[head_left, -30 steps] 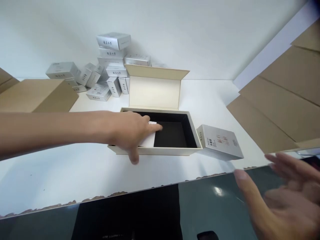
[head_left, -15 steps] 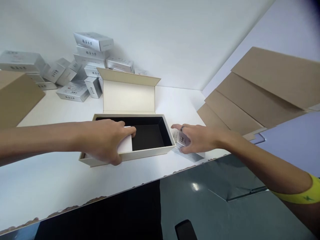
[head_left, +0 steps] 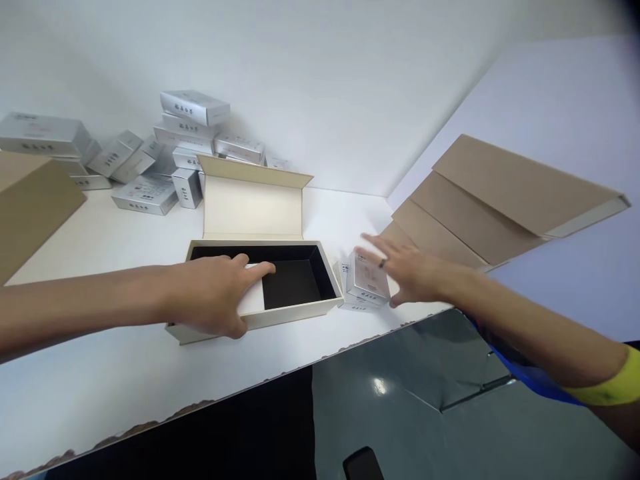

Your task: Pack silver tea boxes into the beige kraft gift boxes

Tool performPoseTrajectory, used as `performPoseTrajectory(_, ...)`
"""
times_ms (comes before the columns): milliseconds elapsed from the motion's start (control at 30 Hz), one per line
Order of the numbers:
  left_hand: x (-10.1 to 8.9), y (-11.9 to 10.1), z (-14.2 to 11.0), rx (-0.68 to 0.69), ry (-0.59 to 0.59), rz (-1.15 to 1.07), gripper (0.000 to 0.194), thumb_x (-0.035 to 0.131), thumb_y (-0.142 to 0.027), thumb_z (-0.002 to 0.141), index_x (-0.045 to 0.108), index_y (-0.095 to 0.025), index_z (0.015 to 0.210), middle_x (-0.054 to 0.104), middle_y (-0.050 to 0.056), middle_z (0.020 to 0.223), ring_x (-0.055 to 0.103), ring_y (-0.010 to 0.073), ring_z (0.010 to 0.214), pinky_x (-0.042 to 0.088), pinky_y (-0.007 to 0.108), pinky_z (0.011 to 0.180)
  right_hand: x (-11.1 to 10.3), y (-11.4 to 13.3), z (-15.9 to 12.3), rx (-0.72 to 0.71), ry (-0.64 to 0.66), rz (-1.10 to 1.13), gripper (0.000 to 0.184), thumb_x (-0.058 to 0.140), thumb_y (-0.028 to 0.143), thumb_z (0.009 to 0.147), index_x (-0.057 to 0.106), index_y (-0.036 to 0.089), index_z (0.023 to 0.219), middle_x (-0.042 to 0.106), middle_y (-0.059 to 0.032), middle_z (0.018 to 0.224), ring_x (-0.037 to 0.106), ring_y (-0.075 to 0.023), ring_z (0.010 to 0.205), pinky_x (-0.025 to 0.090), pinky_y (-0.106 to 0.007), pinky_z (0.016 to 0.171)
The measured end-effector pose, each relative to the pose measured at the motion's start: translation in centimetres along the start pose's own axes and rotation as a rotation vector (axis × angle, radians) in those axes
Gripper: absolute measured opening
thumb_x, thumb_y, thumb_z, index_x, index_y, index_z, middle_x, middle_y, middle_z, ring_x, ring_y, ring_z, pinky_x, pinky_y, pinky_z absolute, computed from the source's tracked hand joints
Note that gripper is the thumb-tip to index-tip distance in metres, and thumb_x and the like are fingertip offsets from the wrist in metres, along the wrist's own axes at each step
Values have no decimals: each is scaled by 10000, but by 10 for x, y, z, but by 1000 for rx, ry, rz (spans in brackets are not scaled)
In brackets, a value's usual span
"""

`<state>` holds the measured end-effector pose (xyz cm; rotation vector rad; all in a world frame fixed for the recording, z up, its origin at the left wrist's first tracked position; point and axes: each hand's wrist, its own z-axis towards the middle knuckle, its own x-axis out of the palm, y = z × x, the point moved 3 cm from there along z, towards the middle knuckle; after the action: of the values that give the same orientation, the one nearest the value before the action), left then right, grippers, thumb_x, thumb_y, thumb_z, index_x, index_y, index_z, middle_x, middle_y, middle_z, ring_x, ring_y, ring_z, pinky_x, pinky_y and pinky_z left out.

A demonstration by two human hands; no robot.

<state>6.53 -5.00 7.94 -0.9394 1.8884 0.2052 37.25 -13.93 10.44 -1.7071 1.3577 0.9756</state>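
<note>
A cream gift box (head_left: 287, 315) with a black interior lies on the white table, its hinged lid (head_left: 253, 207) raised at the back. My left hand (head_left: 213, 293) curls over its left half. The thumb lies at the front wall, while the fingers reach over a white block or insert (head_left: 254, 297) inside; how deep their hold goes is hidden. The right half of the interior shows bare black. Just beyond the box's right end, silver cartons (head_left: 369, 277) sit stacked. My right hand (head_left: 405, 267), slightly blurred, is at their right side with fingers spread; whether it touches them I cannot tell.
Many silver cartons (head_left: 193, 133) are piled at the back left. A brown box (head_left: 35, 207) stands at the left edge. Overlapping brown boxes or lids (head_left: 500, 193) lean at the right. The table's front edge (head_left: 280, 380) is chipped.
My right hand has moved right and its fingers have spread. The silver carton under it now sits more upright on the stack. My left hand stays on the gift box; the view has shifted slightly.
</note>
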Motion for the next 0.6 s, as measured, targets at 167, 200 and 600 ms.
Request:
performPoseTrajectory(167,-1,-1,-5,10,10,-16,1038,651,-434,708,118,-238,1576,379,165,1557,476,398,1329,483,527,1001,11,29,26,-393,-83,-250,660,514,-30,793,458,182,1416,417,-101,1539,333,-305,1445,198,-520,1224)
performPoseTrajectory(200,-1,-1,-6,18,11,-28,1045,657,-437,707,109,-245,1575,364,157,1569,478,390,1330,491,518,994,10,30,30,-370,-86,-240,606,578,30,793,482,150,1379,480,-133,1471,407,-323,1386,236,-516,1205)
performPoseTrajectory(600,-2,7,-15,64,-56,-156,967,671,-522,692,242,-186,1491,608,171,1227,597,353,1101,527,476,859,18,31,27,-118,-140,-57,717,762,573,690,535,133,1209,615,-168,1143,549,-363,1133,424,-492,1041)
